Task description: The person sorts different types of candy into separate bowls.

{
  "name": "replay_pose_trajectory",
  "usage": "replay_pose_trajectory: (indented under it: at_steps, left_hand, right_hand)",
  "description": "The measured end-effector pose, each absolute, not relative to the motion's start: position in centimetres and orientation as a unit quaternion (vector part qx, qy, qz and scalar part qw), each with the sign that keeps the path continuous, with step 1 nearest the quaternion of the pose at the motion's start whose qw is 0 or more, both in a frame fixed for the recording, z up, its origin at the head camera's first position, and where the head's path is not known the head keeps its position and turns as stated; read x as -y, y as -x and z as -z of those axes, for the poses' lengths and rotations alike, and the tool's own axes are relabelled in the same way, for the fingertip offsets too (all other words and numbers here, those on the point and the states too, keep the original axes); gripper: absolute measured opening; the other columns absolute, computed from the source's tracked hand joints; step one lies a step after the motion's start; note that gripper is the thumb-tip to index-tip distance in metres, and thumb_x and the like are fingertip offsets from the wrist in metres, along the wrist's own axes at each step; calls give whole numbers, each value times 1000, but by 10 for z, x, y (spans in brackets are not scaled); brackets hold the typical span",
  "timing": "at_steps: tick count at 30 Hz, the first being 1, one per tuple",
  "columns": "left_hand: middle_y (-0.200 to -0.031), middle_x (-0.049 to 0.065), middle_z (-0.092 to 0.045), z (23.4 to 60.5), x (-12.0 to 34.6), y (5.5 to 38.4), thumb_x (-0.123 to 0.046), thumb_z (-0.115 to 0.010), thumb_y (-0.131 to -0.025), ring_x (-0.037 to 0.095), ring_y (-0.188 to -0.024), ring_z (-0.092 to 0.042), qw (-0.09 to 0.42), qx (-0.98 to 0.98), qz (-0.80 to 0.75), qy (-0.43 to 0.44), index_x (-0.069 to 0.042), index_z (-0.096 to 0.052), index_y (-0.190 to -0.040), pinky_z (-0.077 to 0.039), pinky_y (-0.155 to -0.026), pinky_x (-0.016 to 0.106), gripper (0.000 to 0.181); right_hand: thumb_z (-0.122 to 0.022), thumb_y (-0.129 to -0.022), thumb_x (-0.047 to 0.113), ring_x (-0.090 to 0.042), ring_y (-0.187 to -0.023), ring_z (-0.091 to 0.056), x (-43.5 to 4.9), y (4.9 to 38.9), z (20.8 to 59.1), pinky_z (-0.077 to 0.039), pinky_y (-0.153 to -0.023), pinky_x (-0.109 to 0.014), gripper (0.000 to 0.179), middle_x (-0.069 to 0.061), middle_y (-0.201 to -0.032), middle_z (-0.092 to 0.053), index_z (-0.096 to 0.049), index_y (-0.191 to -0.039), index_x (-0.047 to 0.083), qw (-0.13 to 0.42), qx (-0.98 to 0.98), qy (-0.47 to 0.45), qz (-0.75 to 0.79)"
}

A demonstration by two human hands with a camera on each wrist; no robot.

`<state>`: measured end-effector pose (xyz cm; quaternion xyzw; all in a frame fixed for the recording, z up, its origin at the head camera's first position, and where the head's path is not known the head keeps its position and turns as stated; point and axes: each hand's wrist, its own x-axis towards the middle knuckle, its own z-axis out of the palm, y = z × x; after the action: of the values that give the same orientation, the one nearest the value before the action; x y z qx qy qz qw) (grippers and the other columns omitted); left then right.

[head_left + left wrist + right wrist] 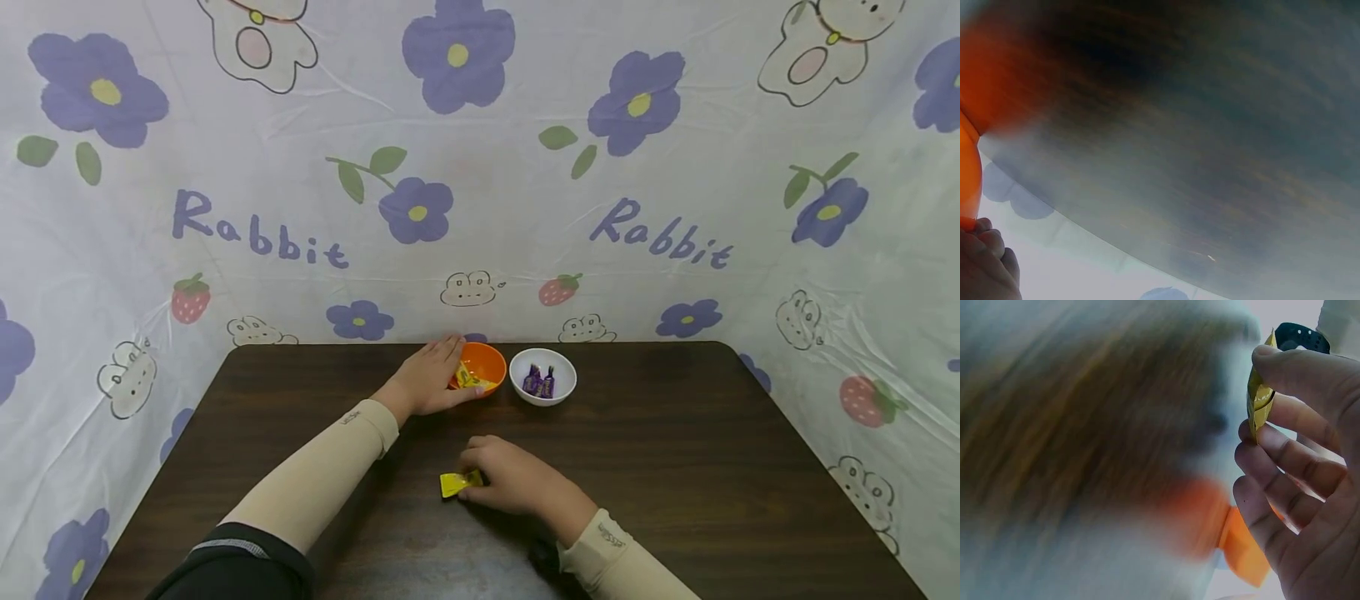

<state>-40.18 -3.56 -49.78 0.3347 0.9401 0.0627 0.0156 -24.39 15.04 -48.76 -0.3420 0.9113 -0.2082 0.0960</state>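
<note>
My left hand (428, 377) holds an orange bowl (491, 360) from its left side, fingers towards the back and thumb along the front. Several yellow-wrapped candies (468, 380) lie in that bowl. In the left wrist view the fingers (988, 240) are at the side of the orange bowl (969, 181). Nearer the front, my right hand (517, 477) pinches a yellow-wrapped candy (453, 484) low over the table. The right wrist view shows the candy (1261, 394) between thumb and fingertips, the other fingers loosely bent.
Just right of the orange bowl stands a white bowl (543, 401) with purple-wrapped candies (538, 382) in it. Both bowls are near the back edge of the dark wooden table (675, 467). A printed cloth (480, 142) hangs behind the table and along its sides.
</note>
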Motion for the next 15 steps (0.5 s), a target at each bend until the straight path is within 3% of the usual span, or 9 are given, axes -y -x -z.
replay_pose_trajectory:
  at_steps: [15]
  left_hand:
    - [-177,15,-23,497,35,400,-79,-37,-100,32,-165,-23,9,-942,-56,-330,-2,-22,-168,-20,-134,50,104]
  right_hand:
    - [-82,-95,24,-10,-86,-59,-164,239,491,-55,-82,-25,21,-2,-102,-69,-78,-110,10,96,-911,338,215]
